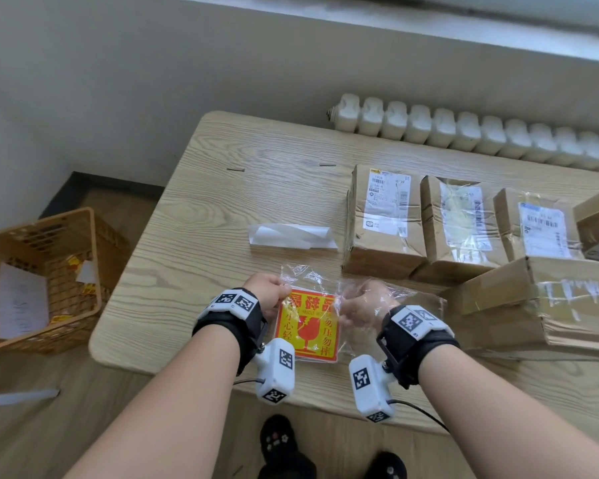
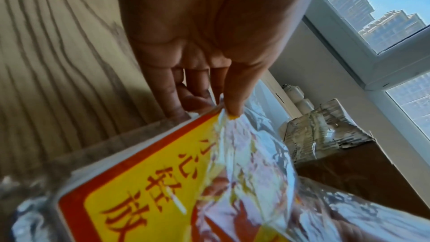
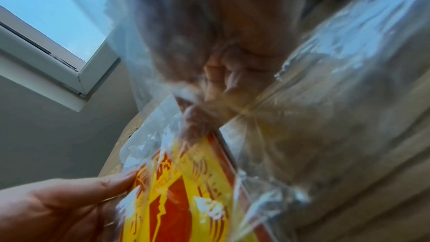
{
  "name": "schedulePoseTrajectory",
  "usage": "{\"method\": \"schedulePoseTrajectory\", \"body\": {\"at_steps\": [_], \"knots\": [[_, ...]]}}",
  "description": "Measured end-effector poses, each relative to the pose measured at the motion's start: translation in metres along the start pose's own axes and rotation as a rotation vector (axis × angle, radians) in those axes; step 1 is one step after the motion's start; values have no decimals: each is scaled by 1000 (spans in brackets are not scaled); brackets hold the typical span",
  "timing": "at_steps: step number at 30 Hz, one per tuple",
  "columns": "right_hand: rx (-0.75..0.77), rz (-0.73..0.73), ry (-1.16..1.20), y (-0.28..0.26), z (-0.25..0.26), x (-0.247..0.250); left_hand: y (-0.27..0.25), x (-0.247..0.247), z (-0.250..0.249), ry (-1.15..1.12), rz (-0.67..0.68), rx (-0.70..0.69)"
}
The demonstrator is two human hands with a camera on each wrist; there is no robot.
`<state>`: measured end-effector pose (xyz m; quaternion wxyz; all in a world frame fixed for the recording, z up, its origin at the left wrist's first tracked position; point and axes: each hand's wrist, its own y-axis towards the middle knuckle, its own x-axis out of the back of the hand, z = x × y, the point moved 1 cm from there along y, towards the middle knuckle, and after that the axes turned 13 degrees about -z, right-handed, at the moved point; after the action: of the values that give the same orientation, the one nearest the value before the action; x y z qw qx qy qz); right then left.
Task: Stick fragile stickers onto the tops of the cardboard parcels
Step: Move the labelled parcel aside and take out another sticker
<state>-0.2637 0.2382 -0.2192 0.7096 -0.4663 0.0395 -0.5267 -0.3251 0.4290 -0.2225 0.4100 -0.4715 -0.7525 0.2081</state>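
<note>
Stickers [image 1: 306, 328], a stack of red-and-yellow squares printed with a broken-glass symbol, sit inside a crinkled clear plastic bag [image 1: 363, 295] held just above the near edge of the wooden table [image 1: 194, 223]. The left hand [image 1: 268, 295] pinches the stack's upper left corner through the plastic; the left wrist view shows the thumb [image 2: 235, 97] pressed on that corner with the other fingers curled beneath it. The right hand [image 1: 363, 305] is wrapped in the bag's loose film, and its fingers grip the stack's upper right corner; the right wrist view shows this only through blurred plastic, so the exact lie of the fingers is hard to read. That same view catches the left hand's thumb [image 3: 111, 181] on the far side of the stickers.

Three cardboard parcels [image 1: 464, 223] with white shipping labels stand side by side on the table's right half, and a larger taped box [image 1: 561, 299] lies nearer, just right of the hands. Only the head view takes in the whole row; the left wrist view shows one taped parcel corner [image 2: 325, 132] beyond the bag. A strip of white backing paper [image 1: 291, 235] lies flat on the table between the bag and the far edge. An orange plastic basket [image 1: 42, 281] holding scraps of paper rests on the floor to the left. A white radiator [image 1: 464, 133] runs along the wall behind the table, and the wrist views add a window [image 2: 372, 16] with tower blocks outside.
</note>
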Motion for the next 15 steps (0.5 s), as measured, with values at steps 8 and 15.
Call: {"method": "schedulePoseTrajectory", "body": {"at_steps": [8,15], "knots": [[63,-57,75,-2,4,7,-5,2,-9,10,16,-23],[136,-97,105,-3,9,10,-6,5,-10,139,-35,-77]]}}
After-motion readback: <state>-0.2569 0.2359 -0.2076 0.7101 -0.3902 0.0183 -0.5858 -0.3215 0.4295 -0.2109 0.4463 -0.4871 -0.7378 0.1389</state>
